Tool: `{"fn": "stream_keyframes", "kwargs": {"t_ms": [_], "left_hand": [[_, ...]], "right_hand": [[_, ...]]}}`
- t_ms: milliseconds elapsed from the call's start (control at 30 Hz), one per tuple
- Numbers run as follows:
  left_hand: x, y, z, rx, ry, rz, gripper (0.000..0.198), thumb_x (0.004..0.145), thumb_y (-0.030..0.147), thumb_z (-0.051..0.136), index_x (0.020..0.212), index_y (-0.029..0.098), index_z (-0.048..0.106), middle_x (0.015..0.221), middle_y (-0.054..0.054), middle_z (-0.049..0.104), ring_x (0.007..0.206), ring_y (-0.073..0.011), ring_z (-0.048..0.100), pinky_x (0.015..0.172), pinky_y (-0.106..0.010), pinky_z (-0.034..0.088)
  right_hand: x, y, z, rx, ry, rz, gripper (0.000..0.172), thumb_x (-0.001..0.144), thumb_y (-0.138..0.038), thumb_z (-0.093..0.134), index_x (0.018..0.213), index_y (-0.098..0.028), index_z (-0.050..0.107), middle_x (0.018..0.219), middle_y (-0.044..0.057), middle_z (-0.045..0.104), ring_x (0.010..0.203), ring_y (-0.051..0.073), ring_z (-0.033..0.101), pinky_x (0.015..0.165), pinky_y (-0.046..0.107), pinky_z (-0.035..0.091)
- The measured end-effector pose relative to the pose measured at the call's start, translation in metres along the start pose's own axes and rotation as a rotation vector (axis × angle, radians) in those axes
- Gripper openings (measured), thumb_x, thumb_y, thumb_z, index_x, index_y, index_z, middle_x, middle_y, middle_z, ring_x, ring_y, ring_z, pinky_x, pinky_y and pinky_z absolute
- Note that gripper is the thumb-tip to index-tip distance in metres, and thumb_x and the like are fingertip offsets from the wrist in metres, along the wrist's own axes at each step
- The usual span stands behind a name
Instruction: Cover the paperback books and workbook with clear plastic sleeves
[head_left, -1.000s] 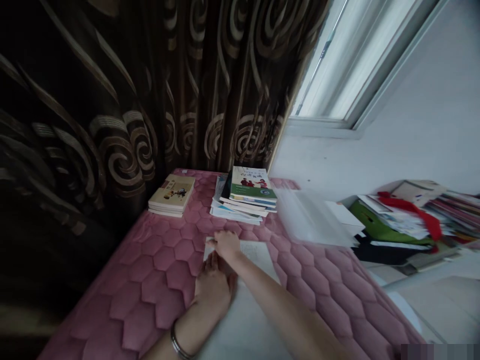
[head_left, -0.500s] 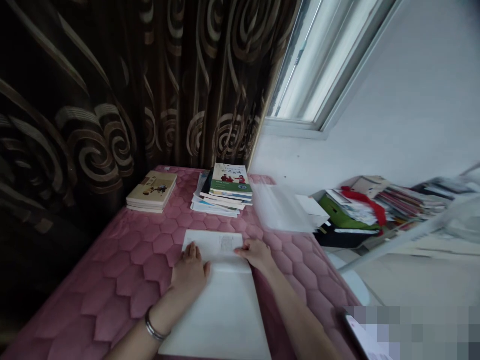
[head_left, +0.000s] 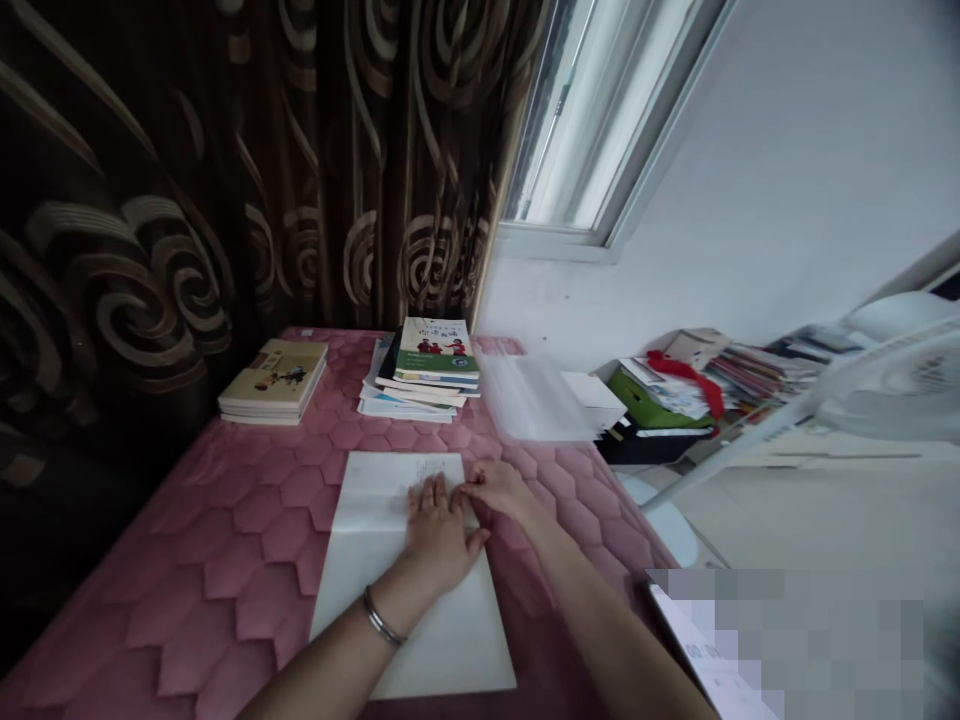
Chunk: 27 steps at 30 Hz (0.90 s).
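A long white sheet of paper (head_left: 420, 640) lies on the pink quilted cover. A crease or edge runs across its upper part, and small print shows near its top right. My left hand (head_left: 439, 540), with a silver bracelet on the wrist, lies flat on the sheet with fingers spread. At the sheet's upper right edge my right hand (head_left: 496, 488) is closed in a pinch, its fingertips by the left fingers. Whether the white piece is one sheet or a booklet on a sheet, I cannot tell.
Behind the sheet are a stack of tan books (head_left: 274, 378), a taller stack of books (head_left: 435, 365) and clear plastic sheets (head_left: 532, 395). Right of the bed stand a box of papers (head_left: 660, 400) and a white fan (head_left: 892, 380). A phone (head_left: 697, 645) lies at lower right.
My left hand has slid right across the sheet, from its left side to near its right edge. My right hand stays at that edge. The view has shifted to the right.
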<state>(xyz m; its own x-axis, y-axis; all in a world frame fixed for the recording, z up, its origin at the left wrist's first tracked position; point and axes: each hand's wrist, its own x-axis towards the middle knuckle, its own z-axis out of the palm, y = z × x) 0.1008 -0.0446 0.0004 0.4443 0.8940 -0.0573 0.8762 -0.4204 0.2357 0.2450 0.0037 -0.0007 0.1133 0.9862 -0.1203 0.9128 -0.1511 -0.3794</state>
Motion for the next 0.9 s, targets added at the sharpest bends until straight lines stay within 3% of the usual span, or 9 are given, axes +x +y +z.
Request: {"fn": "stream_keyframes", "kwargs": {"t_ms": [167, 333, 633, 900], "left_hand": [[-0.001, -0.004, 0.0, 0.003, -0.008, 0.01, 0.072, 0.087, 0.057, 0.039, 0.14, 0.009, 0.041, 0.15, -0.021, 0.03, 0.14, -0.0353, 0.024, 0.113, -0.051, 0.018], [-0.001, -0.002, -0.003, -0.003, -0.012, 0.01, 0.071, 0.087, 0.056, 0.04, 0.139, 0.009, 0.043, 0.15, -0.021, 0.03, 0.14, -0.0354, 0.026, 0.112, -0.051, 0.02], [0.001, -0.004, 0.002, -0.034, -0.008, 0.009, 0.073, 0.085, 0.057, 0.041, 0.141, 0.01, 0.041, 0.151, -0.02, 0.03, 0.14, -0.0355, 0.025, 0.112, -0.052, 0.02], [-0.002, -0.003, -0.005, -0.038, -0.037, 0.015, 0.072, 0.087, 0.057, 0.036, 0.14, 0.008, 0.041, 0.151, -0.021, 0.028, 0.14, -0.0364, 0.024, 0.112, -0.052, 0.02]], "right_hand": [[0.021, -0.001, -0.003, -0.011, 0.07, 0.046, 0.022, 0.072, -0.042, 0.07, 0.077, -0.02, 0.07, 0.085, 0.003, 0.071, 0.083, 0.019, 0.063, 0.07, 0.026, 0.038], [0.041, -0.013, -0.004, -0.027, 0.126, 0.064, 0.028, 0.08, -0.044, 0.061, 0.08, -0.018, 0.07, 0.09, 0.007, 0.072, 0.088, 0.021, 0.063, 0.071, 0.028, 0.036], [0.003, -0.003, 0.008, -0.068, 0.102, 0.056, 0.021, 0.076, -0.042, 0.067, 0.074, -0.021, 0.069, 0.082, 0.001, 0.072, 0.081, 0.018, 0.065, 0.07, 0.025, 0.039], [0.045, -0.03, 0.004, -0.11, 0.214, 0.038, 0.022, 0.083, -0.034, 0.06, 0.089, -0.016, 0.07, 0.09, 0.011, 0.072, 0.088, 0.024, 0.066, 0.076, 0.03, 0.043]]}}
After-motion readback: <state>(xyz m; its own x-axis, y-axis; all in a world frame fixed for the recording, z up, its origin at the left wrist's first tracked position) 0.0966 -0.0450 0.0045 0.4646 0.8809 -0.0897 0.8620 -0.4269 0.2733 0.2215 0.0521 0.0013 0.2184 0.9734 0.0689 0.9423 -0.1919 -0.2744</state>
